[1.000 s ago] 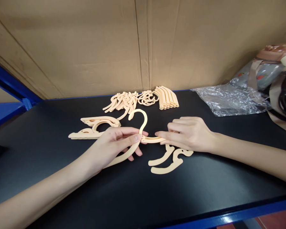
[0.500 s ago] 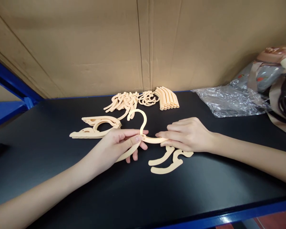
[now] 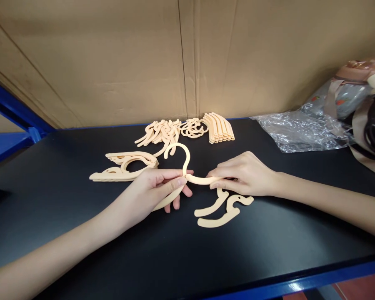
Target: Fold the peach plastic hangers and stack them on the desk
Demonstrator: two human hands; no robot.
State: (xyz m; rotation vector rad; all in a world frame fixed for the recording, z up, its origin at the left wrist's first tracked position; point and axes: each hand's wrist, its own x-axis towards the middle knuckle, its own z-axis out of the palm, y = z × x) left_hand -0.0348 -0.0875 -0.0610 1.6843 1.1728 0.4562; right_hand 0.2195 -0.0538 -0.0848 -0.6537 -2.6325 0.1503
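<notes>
Between both hands is a cream plastic clothes hanger [image 3: 186, 156] with its curved hook pointing up. My left hand [image 3: 162, 185] pinches it at the joint below the hook, thumb in front and fingers behind; one arm of the hanger slopes down partly behind this hand. My right hand [image 3: 242, 173] grips the other arm, which spans the gap between the hands; its far end is hidden by the fingers. Below the right hand, two loose curved hanger pieces [image 3: 218, 221] lie on the black tabletop [image 3: 162, 258], the upper one partly covered.
Left of the hands lies a stack of folded hangers [image 3: 112, 176]. Farther back are a heap of hanger pieces [image 3: 159, 132], several loose hooks [image 3: 193, 128] and stacked hanger arms [image 3: 218, 128]. A clear plastic bag [image 3: 300, 131] and a bottle [image 3: 340, 93] stand right, before a cardboard wall [image 3: 112, 62].
My right hand has turned a little, and the hanger arm in it now shows its smooth rounded side. My left hand keeps its pinch nearly in place.
</notes>
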